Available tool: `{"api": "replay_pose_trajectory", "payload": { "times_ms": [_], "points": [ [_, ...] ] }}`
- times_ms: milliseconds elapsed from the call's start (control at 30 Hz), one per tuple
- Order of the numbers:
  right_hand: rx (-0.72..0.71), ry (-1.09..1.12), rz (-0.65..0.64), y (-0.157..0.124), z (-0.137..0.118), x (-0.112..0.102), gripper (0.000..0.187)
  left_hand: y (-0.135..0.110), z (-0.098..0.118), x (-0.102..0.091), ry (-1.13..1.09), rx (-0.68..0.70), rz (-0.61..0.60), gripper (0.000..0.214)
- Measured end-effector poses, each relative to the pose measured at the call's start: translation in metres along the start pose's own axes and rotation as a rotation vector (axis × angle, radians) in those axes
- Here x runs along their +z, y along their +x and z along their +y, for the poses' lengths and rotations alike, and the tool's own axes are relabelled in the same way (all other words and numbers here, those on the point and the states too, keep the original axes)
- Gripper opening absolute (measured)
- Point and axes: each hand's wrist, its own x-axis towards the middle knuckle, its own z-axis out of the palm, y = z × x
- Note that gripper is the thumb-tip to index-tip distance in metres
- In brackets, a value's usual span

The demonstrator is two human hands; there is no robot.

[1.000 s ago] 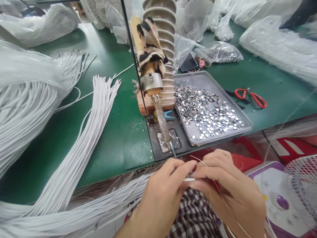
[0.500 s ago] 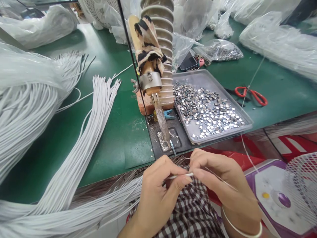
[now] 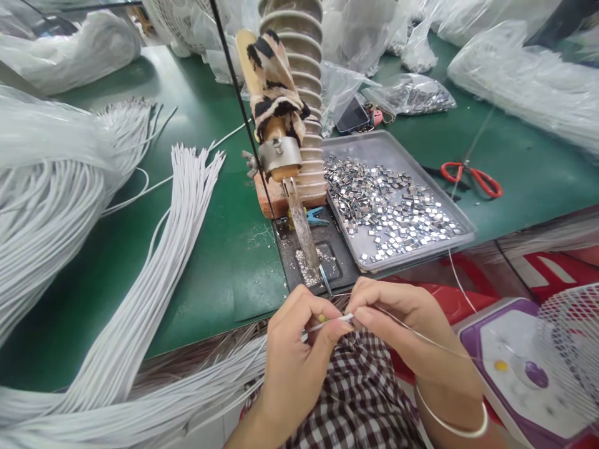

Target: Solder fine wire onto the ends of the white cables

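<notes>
My left hand (image 3: 294,355) pinches the end of a thin white cord (image 3: 327,323) just below the table's front edge. My right hand (image 3: 412,337) meets it fingertip to fingertip and pinches a fine wire (image 3: 430,340) that trails off to the right. Both hands are closed over my checked lap. Straight above them stands a small lever press (image 3: 299,224) on a black base plate (image 3: 313,262), its handle wrapped in striped cloth. A grey tray (image 3: 374,146) holding several small shiny metal clips (image 3: 397,212) sits right of the press.
Thick bundles of white cords (image 3: 154,268) run across the green table (image 3: 224,249) on the left and hang over its edge. Red-handled scissors (image 3: 472,178) lie right of the tray. Plastic bags (image 3: 519,87) and a phone (image 3: 353,117) crowd the back. A fan (image 3: 566,349) stands at the lower right.
Both hands have shifted slightly left and up toward the table edge. The fingertips stay pinched together on the cord and wire, and the wire now stretches out to the right.
</notes>
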Motion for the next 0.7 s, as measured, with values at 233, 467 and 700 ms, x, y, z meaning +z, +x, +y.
{"api": "replay_pose_trajectory", "payload": {
  "times_ms": [233,467,700],
  "points": [
    [-0.018,-0.296,-0.023,0.012,-0.002,-0.009,0.033,0.001,-0.005,-0.003,-0.128,0.009,-0.020,0.013],
    [0.011,-1.110,0.488,0.060,0.013,-0.039,0.014,0.006,-0.014,0.000,-0.181,-0.052,0.028,0.012],
    [-0.056,-1.182,0.440,0.072,0.014,-0.048,0.021,0.007,-0.010,0.000,-0.284,-0.149,0.102,0.015]
  ]
}}
